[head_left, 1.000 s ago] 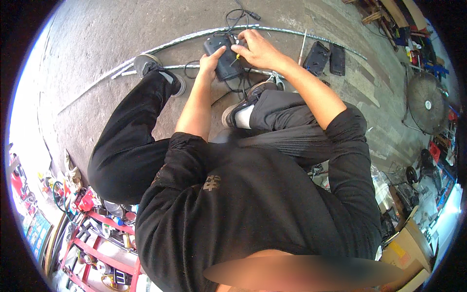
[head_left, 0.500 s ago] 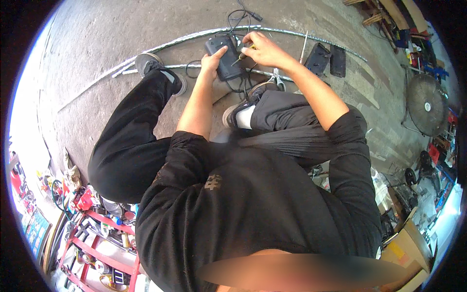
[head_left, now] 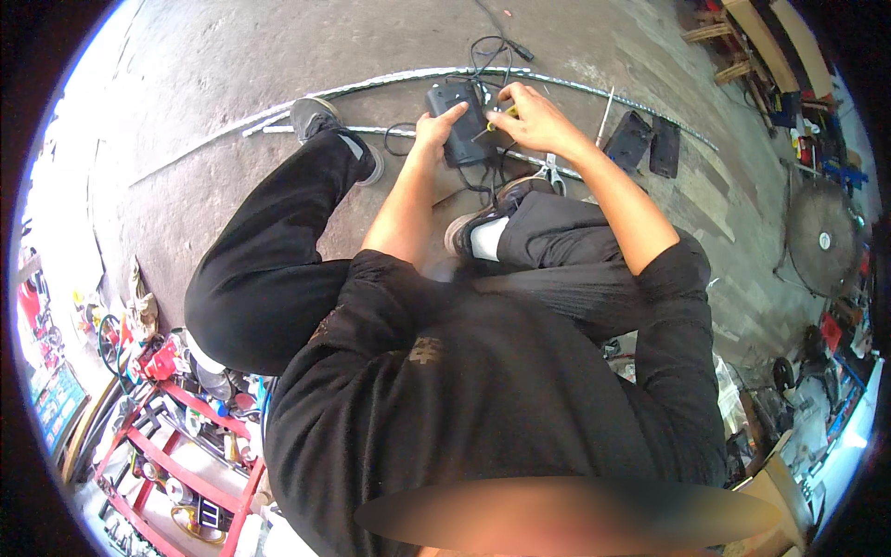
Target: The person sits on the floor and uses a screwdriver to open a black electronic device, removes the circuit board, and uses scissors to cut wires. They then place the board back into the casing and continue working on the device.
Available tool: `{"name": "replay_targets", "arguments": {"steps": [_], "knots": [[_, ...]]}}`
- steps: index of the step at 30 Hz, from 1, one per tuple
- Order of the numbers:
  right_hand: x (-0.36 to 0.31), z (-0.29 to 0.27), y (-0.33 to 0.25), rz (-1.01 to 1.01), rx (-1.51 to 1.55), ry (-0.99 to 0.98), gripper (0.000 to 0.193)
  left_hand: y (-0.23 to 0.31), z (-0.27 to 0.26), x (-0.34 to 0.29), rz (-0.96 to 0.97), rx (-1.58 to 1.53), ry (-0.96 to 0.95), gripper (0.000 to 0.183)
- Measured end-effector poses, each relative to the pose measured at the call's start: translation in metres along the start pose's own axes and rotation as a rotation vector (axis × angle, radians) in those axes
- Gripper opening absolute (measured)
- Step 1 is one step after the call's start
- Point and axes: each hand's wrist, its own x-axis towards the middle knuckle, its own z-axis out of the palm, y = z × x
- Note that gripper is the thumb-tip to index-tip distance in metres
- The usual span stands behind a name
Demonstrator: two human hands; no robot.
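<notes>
My left hand (head_left: 432, 130) is closed round the left side of a black box-shaped device (head_left: 466, 144), its thumb lying on the top face. Black cables (head_left: 484, 186) run from the device at both ends. In my right hand (head_left: 535, 119) is a screwdriver (head_left: 490, 128) with a yellow handle, gripped between thumb and fingers. Its shaft slants down to the left over the device's right edge; whether the tip touches a screw is too small to tell. Scissors (head_left: 551, 171) with pale handles lie beside my shoe, just right of the device.
Two black plastic shell pieces (head_left: 628, 141) lie right of my hands, near a thin pale rod (head_left: 605, 116). Long silvery strips (head_left: 371, 81) cross the floor around the device. A cable plug (head_left: 521, 50) lies beyond. A fan (head_left: 822, 239) stands far right; a red rack (head_left: 181, 463) holds clutter lower left.
The whole view has shifted, so the scene sits slightly farther right and lower. My left hand still grips the device, and my right still has the screwdriver at its right edge.
</notes>
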Motion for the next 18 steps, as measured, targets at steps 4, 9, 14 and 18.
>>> {"name": "replay_targets", "arguments": {"steps": [4,9,14,18], "knots": [[-0.004,-0.013,-0.013,0.060,-0.221,-0.061,0.041,-0.006,-0.004,0.006,0.018,-0.012,-0.006,0.063],[-0.004,0.007,0.010,-0.335,0.078,0.104,0.032,-0.012,-0.007,0.018,0.020,-0.060,-0.084,0.063],[0.000,0.004,0.009,-0.076,0.023,0.027,0.032,-0.011,-0.006,0.018,0.030,-0.013,-0.032,0.063],[-0.005,-0.015,-0.015,0.020,-0.254,-0.075,0.030,-0.004,-0.004,0.009,0.026,0.004,-0.015,0.064]]}}
